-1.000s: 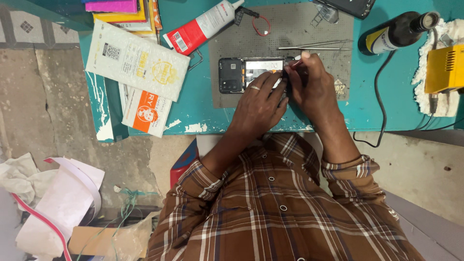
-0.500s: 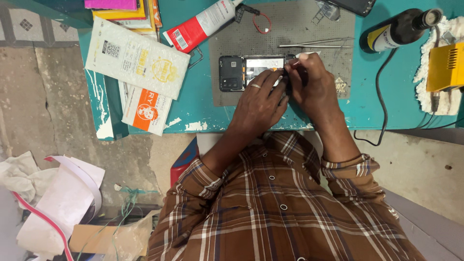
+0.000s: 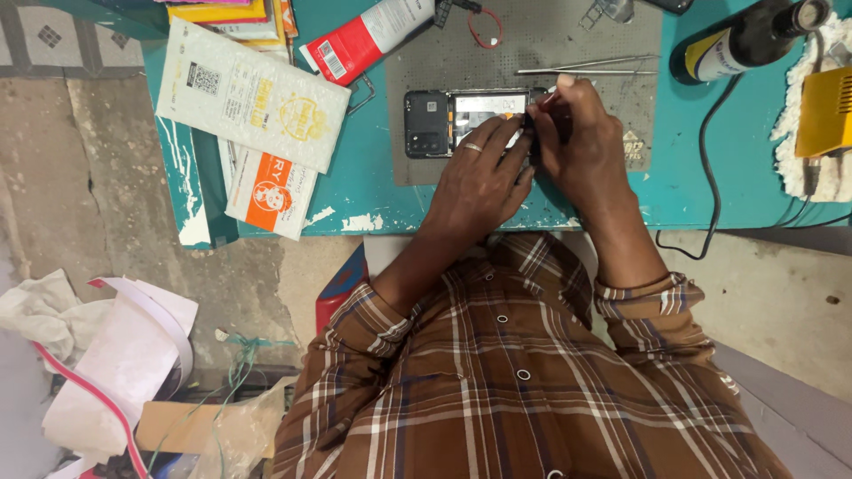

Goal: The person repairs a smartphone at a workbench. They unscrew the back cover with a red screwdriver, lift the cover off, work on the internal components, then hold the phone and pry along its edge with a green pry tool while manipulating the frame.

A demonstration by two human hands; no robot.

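The opened phone (image 3: 466, 122) lies lengthwise left to right on the grey mat (image 3: 612, 40). The left hand (image 3: 479, 182) presses it flat (ring finger on top), while the right hand (image 3: 581, 142) pinches a small tool at its right end.

An opened phone (image 3: 453, 120) lies on a mat (image 3: 568, 53) in the middle of the worktop (image 3: 373, 177), with the left hand (image 3: 479, 182) resting over its near edge and the right hand (image 3: 581, 146) touching its right end. Tweezers (image 3: 586, 66) lie on the mat behind the hands, a tube (image 3: 368, 35) lies at the mat's left, and packets (image 3: 253, 93) overhang the worktop's left end. A bottle (image 3: 745, 40) lies at the far right, beside a cable (image 3: 706, 142).
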